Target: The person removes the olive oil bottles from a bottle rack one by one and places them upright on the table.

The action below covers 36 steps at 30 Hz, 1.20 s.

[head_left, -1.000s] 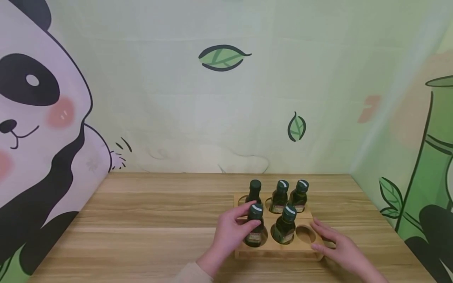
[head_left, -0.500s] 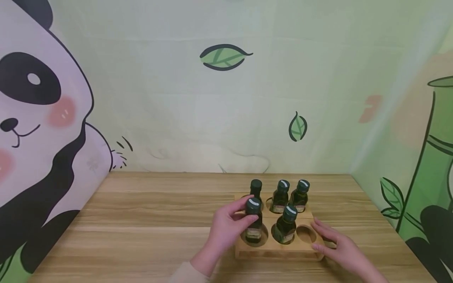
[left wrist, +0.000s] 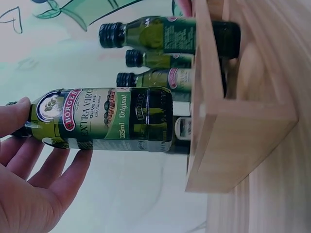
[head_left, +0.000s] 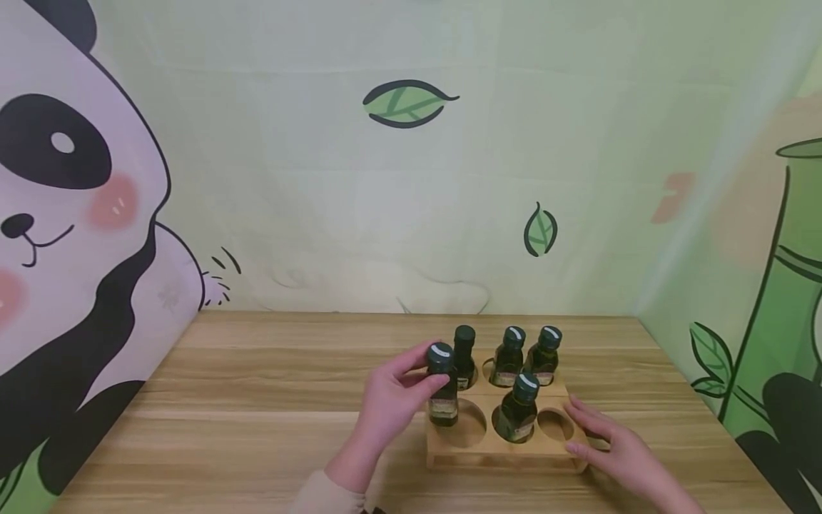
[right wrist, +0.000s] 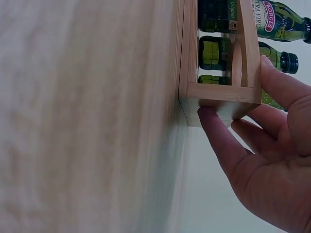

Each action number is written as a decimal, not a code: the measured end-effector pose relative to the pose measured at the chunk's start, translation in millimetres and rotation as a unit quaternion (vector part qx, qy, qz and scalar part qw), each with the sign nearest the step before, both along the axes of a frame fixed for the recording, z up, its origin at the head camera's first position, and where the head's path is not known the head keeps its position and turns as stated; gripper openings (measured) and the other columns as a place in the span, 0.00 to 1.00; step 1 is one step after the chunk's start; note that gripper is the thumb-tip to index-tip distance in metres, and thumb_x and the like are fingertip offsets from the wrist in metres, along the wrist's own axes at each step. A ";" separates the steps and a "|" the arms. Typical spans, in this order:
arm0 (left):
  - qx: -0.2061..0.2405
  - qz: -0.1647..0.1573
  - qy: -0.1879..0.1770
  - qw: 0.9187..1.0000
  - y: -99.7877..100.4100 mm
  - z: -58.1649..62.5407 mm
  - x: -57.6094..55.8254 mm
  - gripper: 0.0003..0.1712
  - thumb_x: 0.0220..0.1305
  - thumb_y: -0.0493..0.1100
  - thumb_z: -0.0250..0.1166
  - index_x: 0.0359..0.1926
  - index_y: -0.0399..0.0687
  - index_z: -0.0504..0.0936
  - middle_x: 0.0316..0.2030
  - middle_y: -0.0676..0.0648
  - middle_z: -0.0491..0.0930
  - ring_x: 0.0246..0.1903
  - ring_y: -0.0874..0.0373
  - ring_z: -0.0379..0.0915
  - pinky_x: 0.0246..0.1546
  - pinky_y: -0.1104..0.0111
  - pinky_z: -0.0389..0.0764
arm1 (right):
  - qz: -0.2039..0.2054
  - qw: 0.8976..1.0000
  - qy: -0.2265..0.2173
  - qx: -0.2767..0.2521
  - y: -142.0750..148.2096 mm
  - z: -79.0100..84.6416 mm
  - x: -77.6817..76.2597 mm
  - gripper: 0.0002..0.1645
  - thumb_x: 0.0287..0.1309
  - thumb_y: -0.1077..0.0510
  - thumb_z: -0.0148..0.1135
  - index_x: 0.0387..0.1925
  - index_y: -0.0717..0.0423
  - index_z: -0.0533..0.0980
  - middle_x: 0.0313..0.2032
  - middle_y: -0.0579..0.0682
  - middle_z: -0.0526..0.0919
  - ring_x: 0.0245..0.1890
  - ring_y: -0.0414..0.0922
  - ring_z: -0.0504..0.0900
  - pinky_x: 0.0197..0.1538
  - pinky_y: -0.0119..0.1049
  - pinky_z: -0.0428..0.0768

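Note:
My left hand (head_left: 388, 400) pinches a small dark green olive oil bottle (head_left: 443, 400) by its neck and upper body. The bottle is upright, in front of the left edge of a wooden bottle rack (head_left: 501, 460). In the left wrist view the olive oil label (left wrist: 102, 119) shows fully, and the bottle's base is clear of the rack. At the rack's right end, my right hand (head_left: 616, 453) grips the side with thumb and fingers. In the right wrist view its fingertips (right wrist: 206, 114) press the end panel (right wrist: 223, 109).
One similar bottle (head_left: 519, 414) leans in the rack's front middle hole. Behind it stand a slimmer dark bottle (head_left: 464, 364) and two more bottles (head_left: 509, 360). The front left hole (head_left: 470, 426) and front right hole (head_left: 555, 426) hold nothing. A wooden table (head_left: 289, 385) extends left.
My left hand has raised the olive oil bottle out of the front left hole and shifted it left. The right hand and the rack have stayed in place.

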State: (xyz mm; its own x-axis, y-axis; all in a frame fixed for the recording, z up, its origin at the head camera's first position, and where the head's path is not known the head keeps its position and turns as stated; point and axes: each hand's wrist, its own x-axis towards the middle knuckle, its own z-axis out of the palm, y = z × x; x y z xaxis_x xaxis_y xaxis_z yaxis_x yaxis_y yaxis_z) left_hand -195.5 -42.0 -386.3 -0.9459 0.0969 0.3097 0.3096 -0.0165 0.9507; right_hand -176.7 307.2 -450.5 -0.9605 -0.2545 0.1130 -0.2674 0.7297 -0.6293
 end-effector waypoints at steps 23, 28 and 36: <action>-0.041 0.103 0.032 0.993 -39.0 -21.3 -22.6 0.25 0.56 0.25 0.69 0.57 0.38 0.81 0.53 0.36 0.81 0.52 0.43 0.78 0.48 0.59 0.82 | 0.000 1.000 0.005 0.002 -0.5 0.5 0.8 0.38 0.62 0.48 0.67 0.66 0.65 0.69 0.68 0.64 0.64 0.64 0.66 0.67 0.58 0.61 0.71; -0.043 0.123 0.025 0.991 -46.6 -28.1 -29.2 0.25 0.57 0.25 0.69 0.57 0.36 0.81 0.55 0.38 0.80 0.54 0.43 0.77 0.51 0.56 0.80 | 0.001 1.000 -0.002 0.000 -1.2 1.6 1.1 0.38 0.62 0.49 0.67 0.66 0.65 0.69 0.69 0.64 0.64 0.64 0.66 0.68 0.57 0.60 0.73; -0.044 0.142 0.023 0.989 -55.1 -35.6 -38.3 0.24 0.58 0.25 0.68 0.57 0.35 0.81 0.54 0.35 0.80 0.53 0.42 0.78 0.51 0.55 0.80 | 0.006 1.000 -0.010 0.009 0.1 2.1 0.5 0.39 0.62 0.48 0.66 0.68 0.64 0.68 0.69 0.64 0.63 0.65 0.67 0.65 0.54 0.53 0.79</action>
State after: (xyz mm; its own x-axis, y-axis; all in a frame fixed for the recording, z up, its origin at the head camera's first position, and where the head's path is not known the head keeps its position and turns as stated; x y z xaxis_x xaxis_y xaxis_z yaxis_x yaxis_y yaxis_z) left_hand -233.8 -97.1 -421.9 -0.9237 -0.1425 0.3555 0.3332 0.1587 0.9294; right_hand -176.2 307.3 -448.4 -0.9593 -0.2680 0.0886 -0.2635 0.7377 -0.6215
